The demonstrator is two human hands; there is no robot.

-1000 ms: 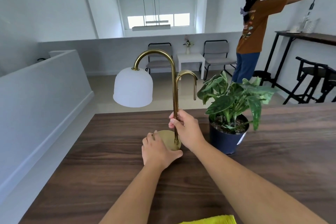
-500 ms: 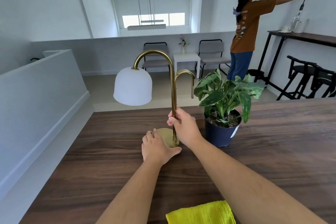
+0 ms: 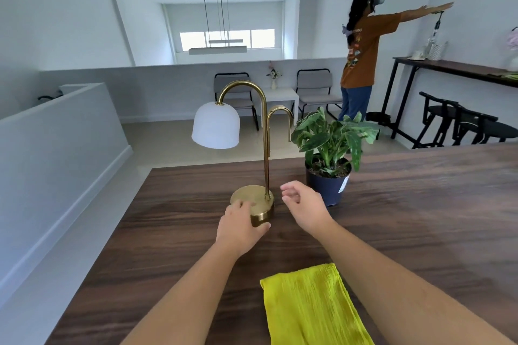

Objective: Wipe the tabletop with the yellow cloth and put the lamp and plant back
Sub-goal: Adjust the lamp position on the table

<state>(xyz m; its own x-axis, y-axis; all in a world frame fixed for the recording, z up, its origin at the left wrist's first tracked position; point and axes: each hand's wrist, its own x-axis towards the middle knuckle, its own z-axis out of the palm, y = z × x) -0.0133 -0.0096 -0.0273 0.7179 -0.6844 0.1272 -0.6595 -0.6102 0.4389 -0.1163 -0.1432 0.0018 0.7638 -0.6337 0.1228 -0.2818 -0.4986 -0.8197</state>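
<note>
**Lamp and plant stand on the table, cloth lies near the body**

The lamp (image 3: 253, 199) stands upright on the wooden tabletop (image 3: 420, 218). The left hand (image 3: 241, 225) rests on the near edge of its round brass base, with the fingers on top and the thumb at the side; the palm hides the near part of the base, so I cannot tell how firmly it holds. The right hand (image 3: 304, 202) is just to the right of the brass stem, not touching it, with the fingers curled loosely and nothing inside them. The white shade hangs above and to the left of the left hand.

The plant (image 3: 330, 154) in a dark pot stands just beyond the right hand. The hand covers the lower left part of the pot, and a white label on the pot is too small to read.

The yellow cloth (image 3: 311, 305) lies flat on the tabletop between the two forearms, nearer to the body than both hands. Its near end is cut off by the bottom edge of the picture, and the right forearm runs close along its right side.
</note>
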